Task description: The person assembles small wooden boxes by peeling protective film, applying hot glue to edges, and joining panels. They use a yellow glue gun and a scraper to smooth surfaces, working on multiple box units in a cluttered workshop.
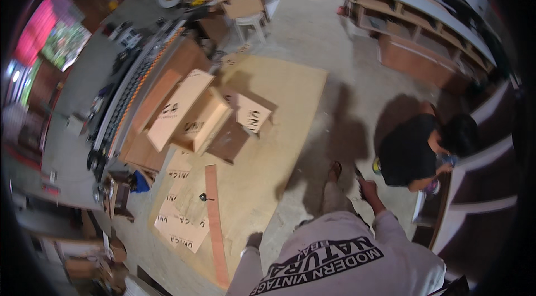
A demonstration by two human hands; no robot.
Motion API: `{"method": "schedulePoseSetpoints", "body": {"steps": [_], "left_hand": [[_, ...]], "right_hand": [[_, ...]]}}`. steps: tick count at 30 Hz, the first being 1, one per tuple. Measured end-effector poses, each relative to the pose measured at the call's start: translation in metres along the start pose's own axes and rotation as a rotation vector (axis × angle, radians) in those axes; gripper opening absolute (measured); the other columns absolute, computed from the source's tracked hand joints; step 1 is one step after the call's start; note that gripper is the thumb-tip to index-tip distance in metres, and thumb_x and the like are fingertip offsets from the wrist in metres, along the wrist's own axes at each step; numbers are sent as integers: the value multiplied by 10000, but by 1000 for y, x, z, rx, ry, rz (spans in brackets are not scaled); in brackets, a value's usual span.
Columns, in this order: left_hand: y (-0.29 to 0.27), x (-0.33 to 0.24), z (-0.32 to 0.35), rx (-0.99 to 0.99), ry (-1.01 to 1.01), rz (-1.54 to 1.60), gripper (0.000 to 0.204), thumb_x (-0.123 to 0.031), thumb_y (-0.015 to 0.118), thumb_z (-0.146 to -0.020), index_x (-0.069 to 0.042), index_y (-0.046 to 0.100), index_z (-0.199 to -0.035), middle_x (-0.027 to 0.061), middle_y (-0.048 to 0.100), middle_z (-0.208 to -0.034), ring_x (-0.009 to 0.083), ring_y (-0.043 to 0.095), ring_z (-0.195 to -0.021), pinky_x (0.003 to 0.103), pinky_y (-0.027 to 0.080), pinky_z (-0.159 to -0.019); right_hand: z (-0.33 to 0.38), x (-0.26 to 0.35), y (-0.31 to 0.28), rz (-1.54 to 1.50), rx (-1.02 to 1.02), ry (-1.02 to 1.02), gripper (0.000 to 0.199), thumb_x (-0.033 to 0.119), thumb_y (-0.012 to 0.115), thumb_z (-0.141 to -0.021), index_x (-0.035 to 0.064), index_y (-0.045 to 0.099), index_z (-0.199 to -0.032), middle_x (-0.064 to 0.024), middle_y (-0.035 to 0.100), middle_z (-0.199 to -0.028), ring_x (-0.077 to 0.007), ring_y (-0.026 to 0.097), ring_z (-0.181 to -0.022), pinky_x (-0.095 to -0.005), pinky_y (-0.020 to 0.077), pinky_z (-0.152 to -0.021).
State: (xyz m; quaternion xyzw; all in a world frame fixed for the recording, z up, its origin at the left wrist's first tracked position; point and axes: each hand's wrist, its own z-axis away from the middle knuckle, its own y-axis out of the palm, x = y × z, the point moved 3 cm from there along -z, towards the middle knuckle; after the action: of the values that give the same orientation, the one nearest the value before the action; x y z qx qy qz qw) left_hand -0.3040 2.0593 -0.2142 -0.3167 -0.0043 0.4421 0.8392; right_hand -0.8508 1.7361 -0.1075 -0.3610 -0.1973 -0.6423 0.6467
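My right hand (368, 189) hangs at my right side, fingers closed round a small dark tool (359, 175) whose kind I cannot make out. My left hand (254, 239) is low over the near edge of a large tan plywood sheet (298, 86) on the floor; it is dark and blurred, its fingers unclear. Nearest to it on the sheet lies a long reddish-brown wood strip (214, 223). A small dark object (203, 197) rests beside the strip. Farther off stands an open wooden drawer box (207, 123), with a printed panel (181, 109) along its left side.
At the right a person in black (410, 151) crouches by a dark, pale-edged cabinet frame (480, 206). A long workbench with shelves (419, 22) stands at the back right. Leftward runs a grey table (72, 145). A white stool (250, 25) stands beyond the sheet.
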Motion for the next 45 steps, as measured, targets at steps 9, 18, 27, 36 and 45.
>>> {"method": "schedulePoseSetpoints", "body": {"steps": [9,18,27,36,45], "left_hand": [[-130,-512,-50,157,430,851,505,-350,646,-1033,11,621,-1384,155,757,-1119,209,739,-945,344,578,-856],[-194,-820,-31,181,814,1103,170,-77,656,-1004,23,709,-1132,75,749,-997,195,738,-904,339,608,-849],[-240,-923,-108,346,546,1071,331,-254,729,-994,26,725,-1170,150,765,-1072,249,759,-958,369,605,-898],[-341,-1117,-241,271,554,1310,234,-201,739,-987,14,739,-1078,127,781,-991,224,769,-872,368,631,-839],[-519,-1179,-405,-221,432,1495,239,-168,625,-1024,49,709,-1081,136,706,-794,261,747,-748,374,636,-706]], "right_hand": [[-54,253,43,73,395,-248,433,471,665,-989,79,680,-805,-25,632,-671,-96,588,-586,-311,454,-539],[-185,351,9,210,591,-632,302,260,653,-1035,20,673,-1217,-52,702,-912,-111,662,-777,-319,563,-717],[-255,467,6,-96,785,-225,221,209,643,-1038,-5,695,-1025,-38,685,-796,-125,628,-622,-296,525,-570],[-404,676,28,64,646,-381,203,180,611,-1040,6,677,-960,-34,652,-739,-116,602,-594,-298,511,-563],[-549,790,53,164,659,-357,220,209,623,-1034,1,677,-984,-33,658,-753,-119,605,-597,-304,507,-566]]}}
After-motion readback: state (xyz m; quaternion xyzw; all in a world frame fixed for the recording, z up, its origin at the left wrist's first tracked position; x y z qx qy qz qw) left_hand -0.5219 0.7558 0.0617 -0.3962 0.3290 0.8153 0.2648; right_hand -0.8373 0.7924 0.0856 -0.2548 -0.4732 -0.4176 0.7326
